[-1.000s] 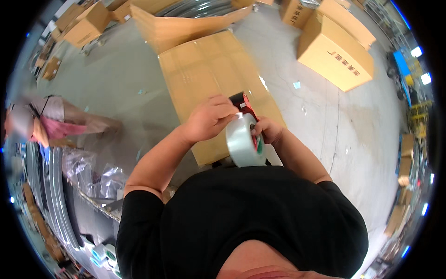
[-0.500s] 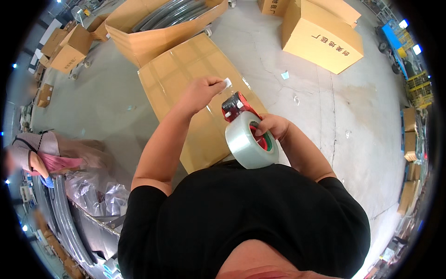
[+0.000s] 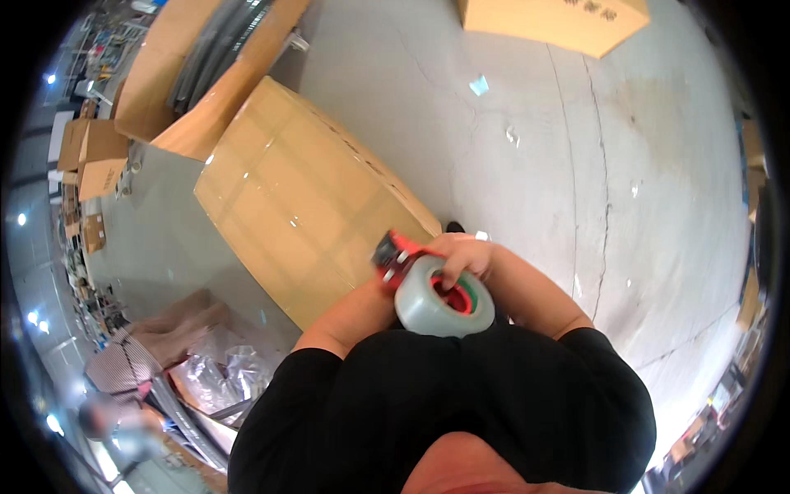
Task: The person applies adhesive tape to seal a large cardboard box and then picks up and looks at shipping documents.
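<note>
My right hand [image 3: 466, 257] is wrapped around a red and black tape dispenser [image 3: 397, 257], close to my body. A wide roll of clear tape [image 3: 418, 306] is loaded on it, its red and green core showing. My left forearm [image 3: 355, 316] reaches in behind the dispenser. The left hand and its fingers are hidden there. Beyond both arms lies a large closed brown carton [image 3: 288, 193], with shiny strips across its top.
An open carton [image 3: 144, 103] of dark curved tubes [image 3: 218, 53] stands at the far left. Another carton [image 3: 547, 23] sits at the far right. Clear plastic wrapping [image 3: 216, 377] and a blurred person [image 3: 123, 358] are at lower left. Scraps [image 3: 479, 85] dot the concrete floor.
My left hand has come down from above the carton to behind the dispenser. My right hand has lowered slightly with the dispenser. The view has shifted, so the carton appears turned and farther left.
</note>
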Demonstrator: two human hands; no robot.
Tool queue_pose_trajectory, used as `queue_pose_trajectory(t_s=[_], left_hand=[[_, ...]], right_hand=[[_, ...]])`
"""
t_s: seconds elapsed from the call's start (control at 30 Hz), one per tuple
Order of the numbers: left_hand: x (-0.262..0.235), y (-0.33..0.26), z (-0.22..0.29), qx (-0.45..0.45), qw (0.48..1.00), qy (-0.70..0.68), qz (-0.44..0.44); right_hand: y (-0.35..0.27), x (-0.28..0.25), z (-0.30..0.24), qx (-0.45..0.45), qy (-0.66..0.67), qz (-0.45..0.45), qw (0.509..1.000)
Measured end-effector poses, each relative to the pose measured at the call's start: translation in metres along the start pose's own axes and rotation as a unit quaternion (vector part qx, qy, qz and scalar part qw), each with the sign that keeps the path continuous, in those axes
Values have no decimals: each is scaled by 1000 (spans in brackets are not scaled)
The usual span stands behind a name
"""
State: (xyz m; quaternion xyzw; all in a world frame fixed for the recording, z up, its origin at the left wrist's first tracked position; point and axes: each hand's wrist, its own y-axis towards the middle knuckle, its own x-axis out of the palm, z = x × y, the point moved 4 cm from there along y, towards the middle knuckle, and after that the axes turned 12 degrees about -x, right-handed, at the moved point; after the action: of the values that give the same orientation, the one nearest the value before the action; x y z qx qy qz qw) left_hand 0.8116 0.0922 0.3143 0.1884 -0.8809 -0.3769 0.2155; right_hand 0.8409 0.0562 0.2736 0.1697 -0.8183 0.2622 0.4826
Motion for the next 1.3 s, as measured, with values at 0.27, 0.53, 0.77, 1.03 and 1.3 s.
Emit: queue_pose_trajectory(t_s=[0.27,0.53,0.77,1.03,1.3], left_hand=[[-36,-218,138,-633,282,217,687],[-117,-155,150,-573,-5,280,770],[-126,-164,166,-664,-175,251,682],[-154,-218,230,-522,-18,225,823],[-245,-206,327,-852,-290,377,218]], right_hand=[[-95,-177,-28,-74,-36,255,963],[-94,-229,-29,-29,-284,282,916],[-64,-244,-23,116,-532,229,807],[-47,-304,-24,57,-517,264,812],[-1,-369,-9,67,-287,225,928]])
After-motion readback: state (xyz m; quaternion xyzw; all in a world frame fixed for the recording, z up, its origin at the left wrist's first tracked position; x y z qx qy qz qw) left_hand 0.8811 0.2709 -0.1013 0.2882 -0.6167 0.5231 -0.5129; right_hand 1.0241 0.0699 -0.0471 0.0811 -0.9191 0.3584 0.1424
